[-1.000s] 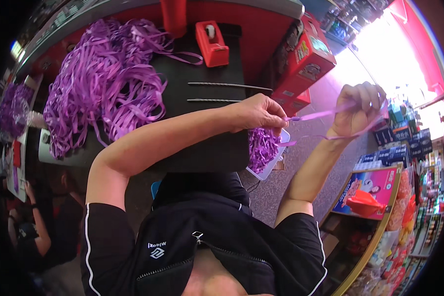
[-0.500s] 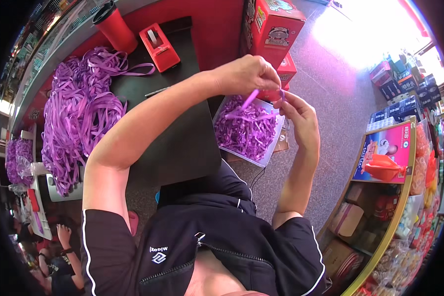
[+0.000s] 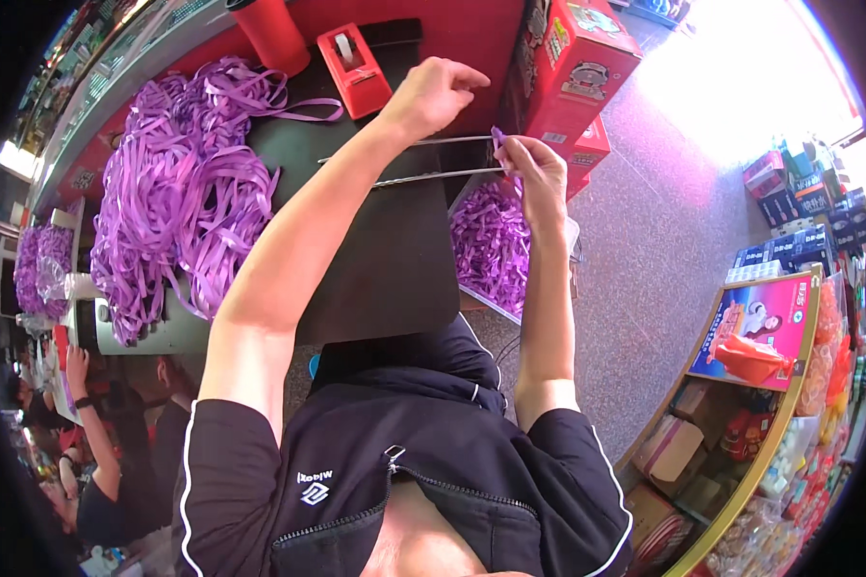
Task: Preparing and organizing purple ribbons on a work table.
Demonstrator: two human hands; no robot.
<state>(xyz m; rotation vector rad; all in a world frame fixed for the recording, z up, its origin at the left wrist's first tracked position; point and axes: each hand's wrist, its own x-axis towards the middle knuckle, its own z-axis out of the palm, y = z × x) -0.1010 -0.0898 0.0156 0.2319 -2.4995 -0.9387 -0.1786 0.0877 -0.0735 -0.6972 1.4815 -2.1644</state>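
My right hand (image 3: pixel 537 173) is raised over a tray, its thumb and fingers pinched on a small piece of purple ribbon (image 3: pixel 498 137). Two thin silver metal rods (image 3: pixel 443 174) run from the black table to these fingertips; I cannot tell whether they touch. Up and to the left, my left hand (image 3: pixel 435 96) holds nothing, with index finger and thumb apart. My left forearm hides part of the rods. Below my right hand, the pale tray (image 3: pixel 491 306) holds many purple ribbon pieces (image 3: pixel 491 245). A large heap of long purple ribbons (image 3: pixel 178 192) lies on the table's left.
A red tape dispenser (image 3: pixel 356 77) and a red cylinder (image 3: pixel 271 37) stand at the table's back. Red boxes (image 3: pixel 582 72) are stacked beyond the tray. Shelves (image 3: pixel 731 423) line the right. Another person's hand (image 3: pixel 75 370) shows at lower left. The black tabletop (image 3: pixel 375 279) ends beside the tray.
My hands have come apart: the left has gone up and left and opened, while the right stays pinched on ribbon. The rods now show between my hands. The whole view has shifted slightly.
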